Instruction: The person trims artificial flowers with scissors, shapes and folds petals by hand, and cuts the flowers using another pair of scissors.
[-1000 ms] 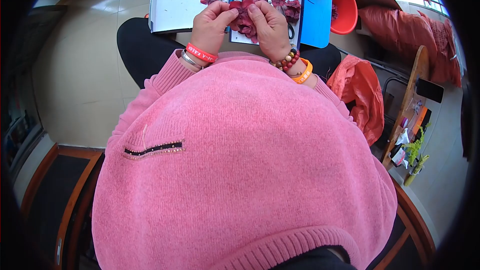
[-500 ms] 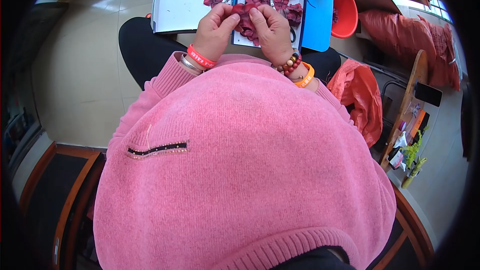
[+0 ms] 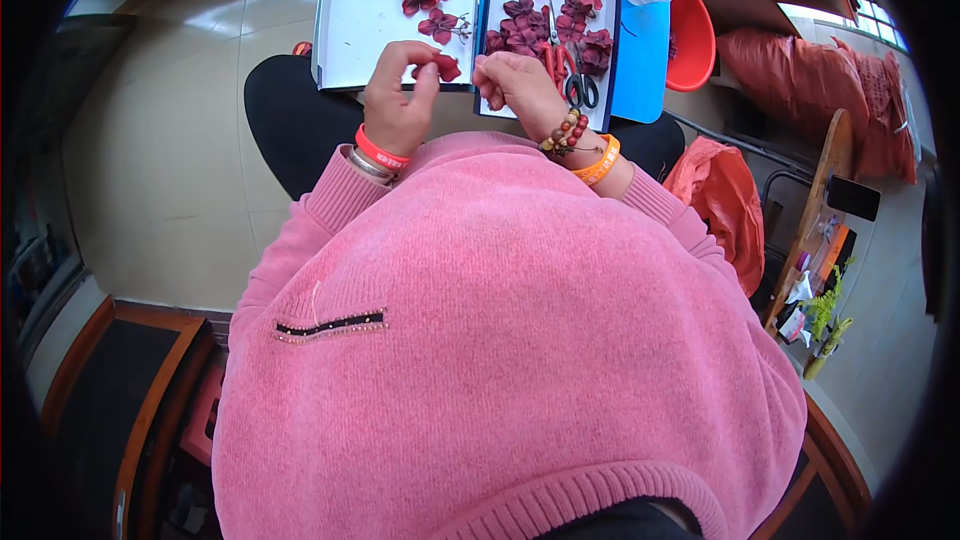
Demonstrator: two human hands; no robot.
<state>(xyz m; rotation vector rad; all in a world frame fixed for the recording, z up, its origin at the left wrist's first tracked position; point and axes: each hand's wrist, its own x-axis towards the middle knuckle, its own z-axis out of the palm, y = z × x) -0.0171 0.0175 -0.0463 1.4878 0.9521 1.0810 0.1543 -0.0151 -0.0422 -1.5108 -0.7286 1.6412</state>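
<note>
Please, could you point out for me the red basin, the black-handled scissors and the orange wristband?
Red basin (image 3: 698, 32): head view, inner wall.
Black-handled scissors (image 3: 582, 89): head view, between the finger loops.
Orange wristband (image 3: 600, 166): head view, outer face.

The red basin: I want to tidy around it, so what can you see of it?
The red basin is round and wide, its wall smooth and plain, apparently plastic. It sits beside the blue tabletop, on the person's right, partly hidden by that edge. Its mouth is open, and a few dark red pieces show inside, too small to identify. Its support is out of sight. The left hand and right hand are clear of it.
</note>
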